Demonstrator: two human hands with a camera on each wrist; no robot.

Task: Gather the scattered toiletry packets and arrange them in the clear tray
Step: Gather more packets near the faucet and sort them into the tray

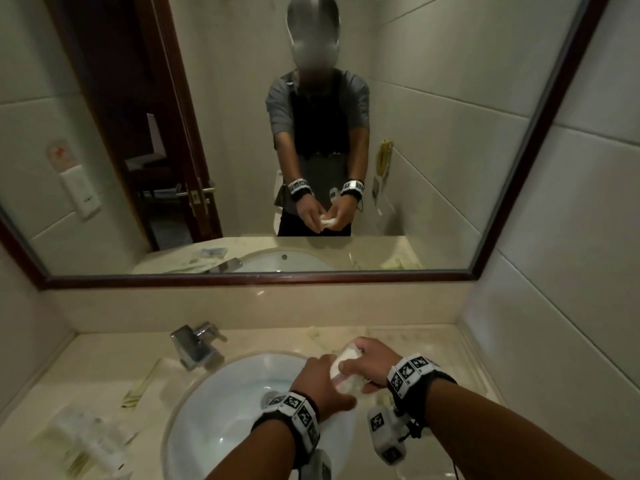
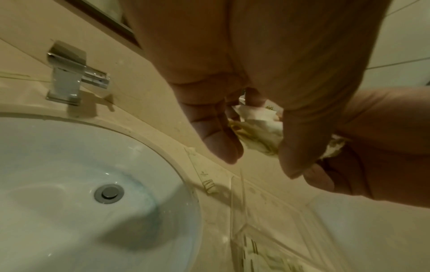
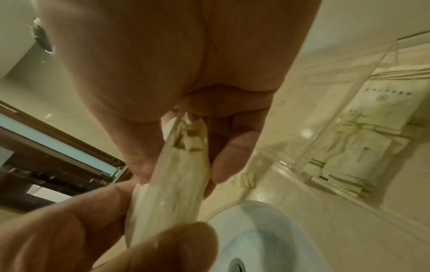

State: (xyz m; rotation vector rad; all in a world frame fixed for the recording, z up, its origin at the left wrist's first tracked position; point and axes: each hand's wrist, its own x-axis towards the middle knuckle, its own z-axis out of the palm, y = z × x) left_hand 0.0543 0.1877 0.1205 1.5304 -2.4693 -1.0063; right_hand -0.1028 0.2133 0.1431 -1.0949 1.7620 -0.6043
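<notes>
Both hands are up over the sink [image 1: 214, 410] right now, working on the same small stack of white packets [image 1: 341, 370]. The left hand [image 1: 320, 382] has its fingers [image 2: 218, 139] and thumb pinched on one end, and the right hand [image 1: 369, 362] has its fingers [image 3: 230, 158] curled round the other end, so neither is free. From the right wrist view the stack shows edge-on, a few thin sachets with greenish print pressed together; I'd guess they're being squared up before going in. The clear tray [image 3: 344, 95] sits on the surface beside the sink, on the person's left in the head view, and it already has a fair pile of packets [image 3: 363, 139] lying flat in it, so I'd say the job is well past halfway. Still left, as far as I can see: one long thin packet [image 1: 140, 388] lying loose on the surface between the tap [image 1: 195, 344] and the tray, and some pale bits on the surface at the back right near the wall, too blurry to call. So it's drop this handful in, grab the stragglers, tidy the pile.
</notes>
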